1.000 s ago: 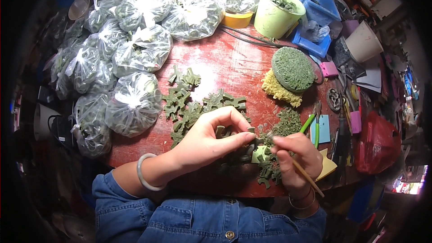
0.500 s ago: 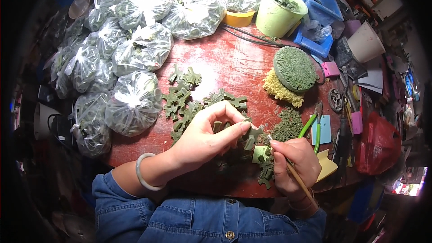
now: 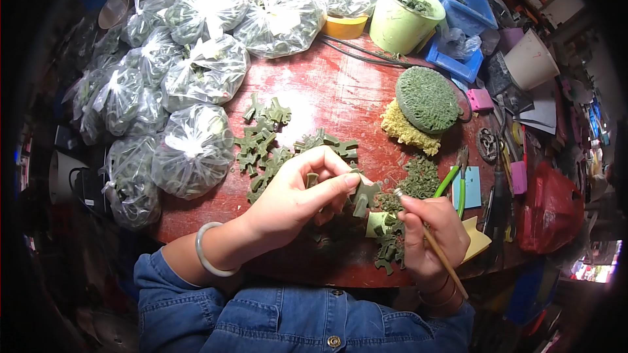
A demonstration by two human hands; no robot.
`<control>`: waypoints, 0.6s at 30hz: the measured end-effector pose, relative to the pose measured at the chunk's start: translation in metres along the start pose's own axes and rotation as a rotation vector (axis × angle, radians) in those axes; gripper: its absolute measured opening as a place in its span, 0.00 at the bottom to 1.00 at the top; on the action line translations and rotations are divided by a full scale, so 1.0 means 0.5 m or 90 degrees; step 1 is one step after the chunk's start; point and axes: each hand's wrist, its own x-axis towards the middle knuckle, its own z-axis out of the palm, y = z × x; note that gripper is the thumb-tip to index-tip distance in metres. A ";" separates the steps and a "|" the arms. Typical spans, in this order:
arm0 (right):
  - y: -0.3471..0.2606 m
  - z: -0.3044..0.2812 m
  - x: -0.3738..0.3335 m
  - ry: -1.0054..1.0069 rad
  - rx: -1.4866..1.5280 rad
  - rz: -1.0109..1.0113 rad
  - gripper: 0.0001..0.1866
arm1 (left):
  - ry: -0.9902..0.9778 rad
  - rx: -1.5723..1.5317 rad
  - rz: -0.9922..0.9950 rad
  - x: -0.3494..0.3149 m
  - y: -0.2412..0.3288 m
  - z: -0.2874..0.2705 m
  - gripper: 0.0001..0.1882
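Note:
My left hand (image 3: 304, 189) is closed, pinching a small dark-green branched piece (image 3: 364, 199) between thumb and forefinger. Another green piece shows between its curled fingers. In my right hand (image 3: 433, 238) is a thin wooden-handled tool (image 3: 437, 248), held like a pen, its pale tip just right of the green piece and apart from it. Many similar green pieces (image 3: 260, 147) lie in a loose pile beyond my left hand. A heap of small curly green bits (image 3: 418, 180) sits beyond my right hand. More green pieces (image 3: 390, 255) lie between my hands, beside a pale green paper (image 3: 377, 224).
Knotted clear bags (image 3: 196, 150) crowd the left of the red table (image 3: 327, 85). A round green textured pad (image 3: 428, 100) rests on a yellow sponge-like block (image 3: 405, 129). Green-handled pliers (image 3: 462, 189) lie at right, near a red bag (image 3: 551, 212). A light-green bucket (image 3: 402, 23) stands behind.
My right hand and the tool have drawn slightly right, away from the green piece. My left hand keeps its pinch, and the piece shows more fully.

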 end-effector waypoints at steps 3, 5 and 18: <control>0.006 -0.004 0.000 -0.014 0.020 -0.031 0.08 | 0.001 -0.046 -0.019 0.002 -0.001 -0.002 0.07; 0.006 -0.003 0.001 -0.067 0.065 -0.073 0.08 | -0.007 -0.054 -0.022 0.004 -0.003 -0.007 0.08; 0.004 0.008 0.002 -0.148 0.008 0.058 0.11 | -0.059 -0.042 -0.030 0.000 -0.019 0.004 0.06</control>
